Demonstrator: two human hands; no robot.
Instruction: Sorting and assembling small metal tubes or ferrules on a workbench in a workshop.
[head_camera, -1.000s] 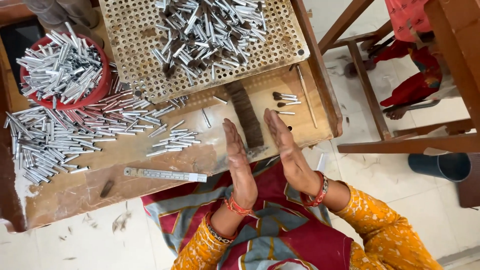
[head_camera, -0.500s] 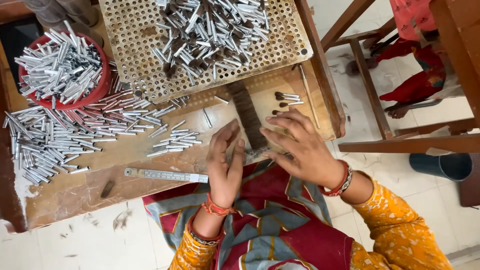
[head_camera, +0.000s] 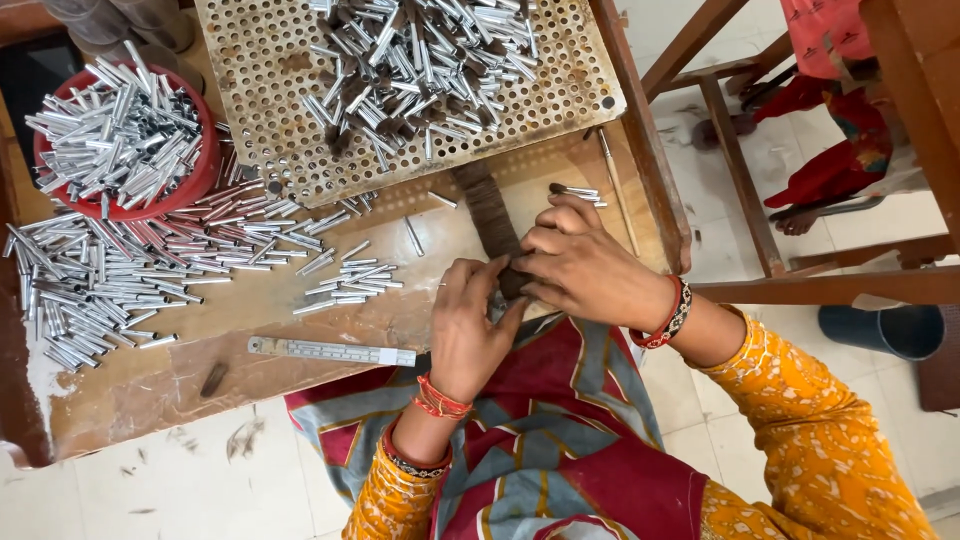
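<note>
Floor (head_camera: 150, 495): pale tiles with visible joints, scuffed, with dark scraps near the tabletop edge. Tabletop (head_camera: 150, 375): worn brown wood, stained, raised rim on the right side. Wooden frame (head_camera: 760, 250): reddish-brown legs and rails, standing right of the tabletop. Bucket (head_camera: 885, 330): dark blue-grey, on the floor at right. Light: even, soft, no hard shadows.

Your hands meet at the table's (head_camera: 300, 310) near edge, left hand (head_camera: 468, 330) just left of right hand (head_camera: 590, 272), both on the strip (head_camera: 490, 215) running back under the perforated tray (head_camera: 270, 90) (tubes piled on it). A bowl (head_camera: 120, 140) of tubes sits far left, loose tubes (head_camera: 110, 270) before it, the ruler (head_camera: 330, 351) nearest you.
</note>
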